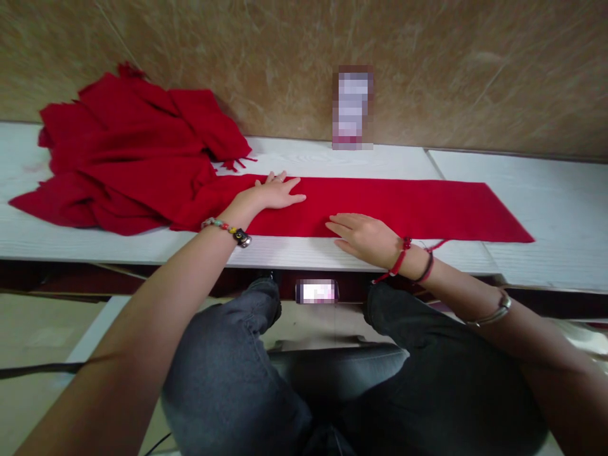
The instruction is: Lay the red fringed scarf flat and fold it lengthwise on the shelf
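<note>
A red scarf (pixel 418 209) lies lengthwise along a narrow white table, its right part flat and ending in a slanted edge. Its left part is bunched into a loose heap with fringe showing at the back and right of the heap. My left hand (pixel 280 192) rests on the flat cloth just right of the heap, fingers spread, a ring on one finger. Further right, my right hand (pixel 363 237) lies over the near edge of the scarf, fingers stretched out to the left. Neither hand grips the cloth.
The white table (pixel 546 190) meets a brown marbled wall (pixel 266 69) at the back. A blurred upright rectangle (pixel 352 107) stands against the wall. Below the table's front edge a phone-like device (pixel 317 291) shows between my knees. My legs and a dark seat (pixel 342 373) are below.
</note>
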Demonstrator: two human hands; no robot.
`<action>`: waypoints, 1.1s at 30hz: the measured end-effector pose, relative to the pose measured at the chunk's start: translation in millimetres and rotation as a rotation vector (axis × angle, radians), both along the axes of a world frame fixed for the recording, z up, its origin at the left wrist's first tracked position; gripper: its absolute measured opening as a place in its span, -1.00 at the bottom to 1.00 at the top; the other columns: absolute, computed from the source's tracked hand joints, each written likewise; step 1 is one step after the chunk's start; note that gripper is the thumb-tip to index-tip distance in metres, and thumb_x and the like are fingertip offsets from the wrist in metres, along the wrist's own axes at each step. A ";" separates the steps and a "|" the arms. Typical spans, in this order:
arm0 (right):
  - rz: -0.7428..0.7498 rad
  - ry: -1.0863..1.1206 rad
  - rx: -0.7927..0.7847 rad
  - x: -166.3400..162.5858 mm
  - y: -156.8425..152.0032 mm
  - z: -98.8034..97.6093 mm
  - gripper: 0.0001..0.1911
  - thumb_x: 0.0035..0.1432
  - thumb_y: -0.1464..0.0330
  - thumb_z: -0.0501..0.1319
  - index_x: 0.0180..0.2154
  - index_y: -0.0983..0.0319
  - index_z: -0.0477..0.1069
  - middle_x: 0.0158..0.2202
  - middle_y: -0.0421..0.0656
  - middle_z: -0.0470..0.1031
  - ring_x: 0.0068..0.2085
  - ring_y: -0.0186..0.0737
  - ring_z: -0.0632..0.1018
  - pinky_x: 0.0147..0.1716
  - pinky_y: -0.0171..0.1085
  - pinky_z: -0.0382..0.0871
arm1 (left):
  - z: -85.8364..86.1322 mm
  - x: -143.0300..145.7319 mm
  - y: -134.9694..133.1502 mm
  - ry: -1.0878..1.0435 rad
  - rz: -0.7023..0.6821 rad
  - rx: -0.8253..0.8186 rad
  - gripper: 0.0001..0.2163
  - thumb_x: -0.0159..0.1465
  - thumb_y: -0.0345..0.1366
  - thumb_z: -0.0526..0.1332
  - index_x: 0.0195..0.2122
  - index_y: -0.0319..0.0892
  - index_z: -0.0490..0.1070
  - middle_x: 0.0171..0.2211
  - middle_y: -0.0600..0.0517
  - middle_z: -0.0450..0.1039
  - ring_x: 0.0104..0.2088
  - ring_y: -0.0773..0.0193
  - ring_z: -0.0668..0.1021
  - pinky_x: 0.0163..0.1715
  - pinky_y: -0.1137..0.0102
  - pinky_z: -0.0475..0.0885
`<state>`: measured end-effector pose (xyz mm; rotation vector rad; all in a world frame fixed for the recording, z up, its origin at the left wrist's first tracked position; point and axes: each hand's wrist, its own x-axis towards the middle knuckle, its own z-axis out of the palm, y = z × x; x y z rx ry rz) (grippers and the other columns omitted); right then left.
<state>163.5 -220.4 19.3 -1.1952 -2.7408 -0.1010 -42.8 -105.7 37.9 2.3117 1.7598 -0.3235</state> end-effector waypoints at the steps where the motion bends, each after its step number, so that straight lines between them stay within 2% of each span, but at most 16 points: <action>1: 0.016 -0.003 0.014 -2.4 -0.2 1.1 -0.62 0.22 0.40 0.04 0.05 0.31 0.37 0.08 0.02 0.40 0.07 -0.10 0.43 0.06 -0.12 0.31 | 1.8 -3.6 7.2 0.014 -0.050 -0.010 -0.36 0.26 0.05 -0.12 0.32 -0.07 -0.15 0.36 -0.05 -0.27 0.32 -0.02 -0.12 0.23 0.10 -0.09; 4: 0.050 -0.030 0.029 -12.6 1.5 1.4 -0.66 0.22 0.44 0.04 0.01 0.30 0.40 0.00 0.00 0.46 -0.01 -0.16 0.48 -0.03 -0.17 0.37 | 3.5 -16.6 24.0 0.043 -0.183 -0.037 -0.39 0.28 -0.05 -0.14 0.32 -0.16 -0.14 0.34 -0.06 -0.18 0.31 0.12 -0.01 0.24 0.29 -0.06; 6: 0.057 -0.049 0.030 -20.5 4.2 0.4 -0.68 0.24 0.46 0.01 -0.03 0.33 0.41 -0.03 0.02 0.48 -0.05 -0.18 0.49 -0.08 -0.20 0.38 | 1.9 -26.3 29.1 0.050 -0.205 -0.027 -0.41 0.29 -0.09 -0.17 0.32 -0.19 -0.13 0.34 -0.08 -0.17 0.30 0.15 0.02 0.23 0.33 -0.05; 10: 0.071 -0.044 0.027 -34.3 9.9 0.9 -0.69 0.27 0.48 -0.03 -0.07 0.33 0.42 -0.09 0.03 0.50 -0.10 -0.22 0.50 -0.14 -0.24 0.37 | -5.3 -45.1 29.4 0.040 -0.201 0.019 -0.43 0.32 -0.09 -0.20 0.32 -0.16 -0.14 0.35 -0.06 -0.19 0.31 0.17 0.00 0.23 0.33 -0.04; 14: 0.090 -0.051 -0.011 -44.7 12.4 4.9 -0.71 0.25 0.48 0.00 -0.07 0.34 0.42 -0.11 0.03 0.50 -0.10 -0.22 0.49 -0.15 -0.26 0.36 | -17.2 -59.2 26.8 0.015 -0.179 0.061 -0.44 0.33 -0.03 -0.21 0.33 -0.08 -0.16 0.36 -0.04 -0.26 0.32 0.10 -0.06 0.24 0.26 -0.04; 18: 0.121 -0.051 -0.037 -54.1 14.6 5.2 -0.71 0.26 0.44 0.01 -0.08 0.35 0.42 -0.06 0.05 0.47 -0.06 -0.18 0.47 -0.14 -0.23 0.36 | -30.0 -64.7 21.3 -0.019 -0.198 0.179 -0.48 0.36 -0.08 -0.23 0.32 -0.11 -0.13 0.35 -0.07 -0.26 0.32 0.06 -0.12 0.24 0.20 -0.09; 22: 0.132 -0.042 -0.025 -62.7 18.1 4.7 -0.71 0.26 0.44 0.01 -0.07 0.34 0.41 -0.07 0.04 0.47 -0.07 -0.20 0.47 -0.17 -0.24 0.35 | -31.9 -63.4 16.8 -0.012 -0.198 0.208 -0.49 0.38 -0.11 -0.22 0.32 -0.14 -0.10 0.35 -0.10 -0.21 0.32 0.05 -0.08 0.24 0.22 -0.07; 25: 0.128 -0.040 -0.034 -70.1 20.0 7.5 -0.72 0.25 0.44 0.02 -0.07 0.33 0.40 -0.10 0.03 0.48 -0.10 -0.22 0.47 -0.21 -0.27 0.33 | -25.3 -62.4 18.0 0.005 -0.260 0.242 -0.50 0.37 -0.10 -0.18 0.30 -0.15 -0.03 0.32 -0.11 -0.09 0.29 0.07 0.05 0.21 0.25 0.03; 27: 0.128 -0.043 -0.047 -76.6 21.1 10.0 -0.73 0.25 0.44 0.01 -0.09 0.33 0.40 -0.12 0.02 0.49 -0.12 -0.24 0.46 -0.24 -0.29 0.32 | -18.7 -62.4 21.1 0.016 -0.310 0.296 -0.51 0.36 -0.10 -0.15 0.28 -0.14 0.03 0.26 -0.12 0.10 0.22 0.09 0.22 0.14 0.27 0.15; 29: 0.136 -0.053 -0.059 -84.1 22.4 12.1 -0.74 0.26 0.45 0.00 -0.10 0.33 0.41 -0.14 0.02 0.49 -0.13 -0.24 0.46 -0.27 -0.29 0.30 | -12.3 -62.7 26.1 0.037 -0.305 0.355 -0.54 0.35 -0.14 -0.11 0.25 -0.12 0.10 0.15 -0.12 0.29 0.10 0.10 0.38 0.03 0.28 0.27; 33: 0.160 -0.104 -0.068 -99.2 24.4 15.2 -0.72 0.26 0.50 -0.03 -0.10 0.34 0.40 -0.12 0.01 0.49 -0.12 -0.21 0.46 -0.31 -0.28 0.29 | -5.3 -62.7 41.0 0.050 -0.317 0.392 -0.59 0.30 -0.28 -0.05 0.17 -0.17 0.25 0.04 -0.10 0.40 0.01 0.15 0.45 -0.03 0.34 0.29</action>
